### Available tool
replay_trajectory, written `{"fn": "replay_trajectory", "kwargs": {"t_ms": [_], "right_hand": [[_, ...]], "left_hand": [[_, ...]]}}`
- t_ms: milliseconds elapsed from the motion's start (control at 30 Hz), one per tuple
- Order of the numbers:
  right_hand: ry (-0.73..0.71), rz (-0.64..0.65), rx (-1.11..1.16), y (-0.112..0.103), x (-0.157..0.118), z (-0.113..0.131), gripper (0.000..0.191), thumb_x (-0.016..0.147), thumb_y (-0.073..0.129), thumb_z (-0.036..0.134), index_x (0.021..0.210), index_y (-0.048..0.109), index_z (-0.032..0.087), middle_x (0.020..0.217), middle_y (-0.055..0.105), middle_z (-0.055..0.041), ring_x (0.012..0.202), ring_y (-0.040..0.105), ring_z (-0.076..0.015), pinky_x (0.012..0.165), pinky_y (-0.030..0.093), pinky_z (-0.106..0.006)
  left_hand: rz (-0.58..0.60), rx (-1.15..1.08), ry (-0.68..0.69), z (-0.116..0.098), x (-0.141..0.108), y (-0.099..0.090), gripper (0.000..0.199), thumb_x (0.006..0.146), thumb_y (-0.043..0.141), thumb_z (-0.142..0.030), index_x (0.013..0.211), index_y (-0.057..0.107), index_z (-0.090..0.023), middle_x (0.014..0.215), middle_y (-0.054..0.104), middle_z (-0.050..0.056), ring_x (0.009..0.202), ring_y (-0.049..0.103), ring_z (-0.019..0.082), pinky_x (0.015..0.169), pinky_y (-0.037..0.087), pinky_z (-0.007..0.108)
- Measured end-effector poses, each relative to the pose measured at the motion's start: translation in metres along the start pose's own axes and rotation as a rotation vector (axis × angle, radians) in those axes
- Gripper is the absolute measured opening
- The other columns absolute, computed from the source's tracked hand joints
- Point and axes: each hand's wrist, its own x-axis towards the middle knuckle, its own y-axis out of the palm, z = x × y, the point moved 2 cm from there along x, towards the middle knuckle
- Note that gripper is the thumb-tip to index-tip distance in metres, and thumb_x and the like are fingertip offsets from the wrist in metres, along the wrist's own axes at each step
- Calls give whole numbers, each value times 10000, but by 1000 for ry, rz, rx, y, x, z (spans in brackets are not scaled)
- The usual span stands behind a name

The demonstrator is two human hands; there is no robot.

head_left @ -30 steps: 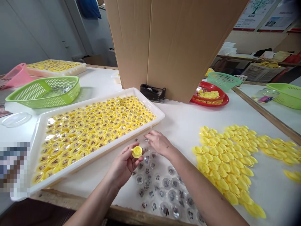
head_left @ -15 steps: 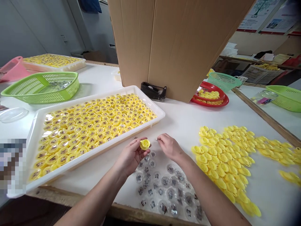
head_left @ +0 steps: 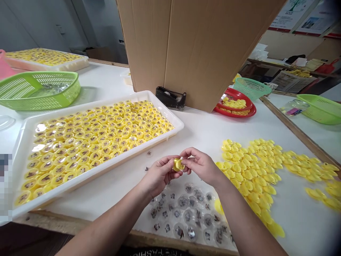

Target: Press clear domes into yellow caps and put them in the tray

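Note:
My left hand (head_left: 159, 176) is closed round a small round yellow plastic cup (head_left: 178, 164), held above the table. My right hand (head_left: 204, 168) meets it from the right, its thumb and fingers pinched at the cup's edge; whether a tiny part sits between those fingertips is hidden. Below the hands lie several clear round discs (head_left: 188, 216) with small dark printed figures. Right of my right forearm, many yellow oval pieces (head_left: 249, 185) are spread in overlapping rows. On the left, a white tray (head_left: 166, 109) holds packed rows of yellow cups with printed pictures in their tops.
A black tape dispenser (head_left: 170, 99) stands against a tall cardboard box (head_left: 197, 53). Red plates (head_left: 252, 111) with yellow pieces sit to its right, before a mint basket (head_left: 250, 89). A green basket (head_left: 39, 97) is at the left. A wooden strip (head_left: 295, 126) crosses the table's right side.
My right hand has come in to the yellow cup, which has moved right and tilted in my left hand. The view has shifted slightly.

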Motion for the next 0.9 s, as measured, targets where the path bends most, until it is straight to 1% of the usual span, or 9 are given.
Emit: {"fn": "replay_trajectory", "kwargs": {"t_ms": [67,200,267,333,467,567,700,800,900], "right_hand": [[-8,-56,-60,4,-2,-1,120,806,583,276,888,614,194,778,616,14,596,593,-101,587,519,-267],[-83,-90,-212,11,-11,6,178,768,645,251,941,648,207,901,649,-27,752,633,-150,694,536,-300],[-139,-116,-315,13,-16,11,184,742,676,220,923,648,211,891,642,-27,752,630,-152,689,537,-292],[-202,-148,-425,14,-19,16,169,749,672,203,915,644,216,875,640,-27,735,621,-149,681,536,-292],[-329,-166,-569,16,-24,23,199,790,631,192,981,630,247,927,642,-39,764,614,-161,704,538,-321],[-381,-171,-619,17,-27,26,205,811,600,186,1001,628,256,941,640,-49,802,613,-179,717,536,-340],[-390,-185,-630,18,-29,28,201,810,607,196,998,632,263,924,639,-49,791,615,-182,702,536,-340],[-395,-203,-640,20,-29,29,190,797,622,180,965,642,267,884,640,-36,772,620,-174,676,539,-320],[-424,-238,-694,26,-29,30,172,794,617,167,939,647,255,852,639,-38,783,626,-176,679,541,-311]], "left_hand": [[-9,5,25,0,-1,-4,310,747,708,-300,1001,636,-138,895,665,80,718,644,129,677,508,220],[-3,33,55,-2,-3,-8,351,693,755,-310,976,626,-146,873,658,59,706,628,120,690,501,242],[8,50,59,-3,-4,-7,360,681,764,-315,964,621,-146,853,655,54,706,621,122,673,497,244],[20,56,66,-3,-5,-5,357,682,762,-314,962,618,-145,845,653,55,703,616,122,658,493,242],[42,41,100,-4,-7,-2,335,676,767,-289,945,630,-145,829,646,47,698,606,116,652,491,237],[60,31,93,-4,-7,-2,328,680,764,-293,945,636,-149,824,648,47,673,602,109,639,490,235],[68,45,91,-3,-8,-2,329,668,770,-300,932,641,-151,810,650,51,678,607,124,626,495,247],[65,91,120,-2,-8,-3,312,680,759,-300,931,652,-149,807,650,50,665,603,124,610,487,245],[56,189,162,-2,-9,-4,284,725,722,-302,964,666,-159,792,652,40,658,588,113,618,473,235]]}}
